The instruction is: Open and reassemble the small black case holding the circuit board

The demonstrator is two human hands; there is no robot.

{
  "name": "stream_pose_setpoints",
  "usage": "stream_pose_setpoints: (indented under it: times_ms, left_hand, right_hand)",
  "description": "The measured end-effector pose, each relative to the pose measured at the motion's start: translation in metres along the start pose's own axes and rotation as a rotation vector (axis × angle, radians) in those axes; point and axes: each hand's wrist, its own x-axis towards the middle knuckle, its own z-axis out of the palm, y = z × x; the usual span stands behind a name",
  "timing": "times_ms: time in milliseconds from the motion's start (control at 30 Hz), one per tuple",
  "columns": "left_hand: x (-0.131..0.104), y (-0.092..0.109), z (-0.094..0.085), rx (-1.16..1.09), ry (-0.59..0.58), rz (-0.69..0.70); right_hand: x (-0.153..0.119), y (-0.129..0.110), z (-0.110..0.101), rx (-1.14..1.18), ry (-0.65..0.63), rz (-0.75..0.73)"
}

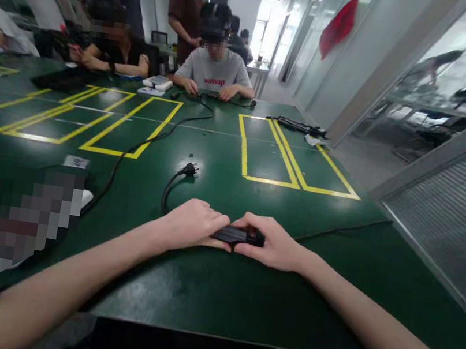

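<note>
In the head view, a small black power adapter (pixel 233 234) is held low over the green table, lying crosswise between both hands. My left hand (pixel 194 224) is closed round its left end, and my right hand (pixel 269 241) grips the right end with thumb and fingers. The two sets of fingertips almost meet at the middle. Beyond my left hand, a black cord curves up to a mains plug (pixel 190 170) lying on the table. A thin black cable (pixel 343 229) runs off to the right from behind my right hand. The fingers hide part of the adapter.
Yellow tape rectangles (pixel 271 181) mark the green table (pixel 179 300). A long black cable (pixel 117 166) crosses the left side near a blurred-out item (pixel 29 220). A folded black tripod-like thing (pixel 297 127) lies far right. Across the table, a person (pixel 216 70) handles another cord.
</note>
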Motion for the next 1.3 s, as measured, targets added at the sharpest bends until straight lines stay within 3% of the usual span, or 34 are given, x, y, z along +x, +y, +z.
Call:
stream_pose_setpoints:
  times_ms: [233, 400, 500, 567, 733, 833, 967, 1133, 1233, 1300]
  left_hand:
    - [0.005, 0.007, -0.001, 0.045, 0.034, 0.051]
    - [0.007, 0.005, -0.004, 0.07, 0.121, 0.003]
    - [0.006, 0.006, -0.006, 0.068, 0.227, -0.015]
    - [0.005, 0.009, -0.006, 0.028, 0.248, -0.02]
    - [0.001, 0.009, 0.005, -0.129, 0.189, -0.046]
    - [0.0, 0.003, 0.013, -0.165, 0.174, -0.131]
    - [-0.001, -0.007, 0.018, -0.157, 0.158, -0.249]
    - [-0.002, -0.01, 0.019, -0.223, 0.132, -0.317]
    - [-0.002, -0.009, 0.019, -0.262, 0.126, -0.326]
    - [-0.002, -0.008, 0.018, -0.279, 0.121, -0.329]
  right_hand:
    - [-0.001, 0.0, -0.002, 0.576, -0.169, 0.172]
    - [0.005, 0.008, 0.003, 0.66, -0.045, 0.18]
    - [0.008, 0.018, -0.005, 0.594, 0.144, 0.191]
    - [0.009, 0.028, -0.018, 0.527, 0.34, 0.217]
    - [-0.002, 0.059, -0.068, 0.351, 0.918, 0.269]
    - [-0.018, 0.077, -0.097, 0.172, 1.232, 0.303]
    - [-0.042, 0.093, -0.124, -0.24, 1.438, 0.478]
    - [-0.058, 0.108, -0.135, -0.525, 1.416, 0.65]
    - [-0.062, 0.123, -0.136, -0.55, 1.266, 0.761]
    - [-0.064, 0.133, -0.134, -0.562, 1.127, 0.757]
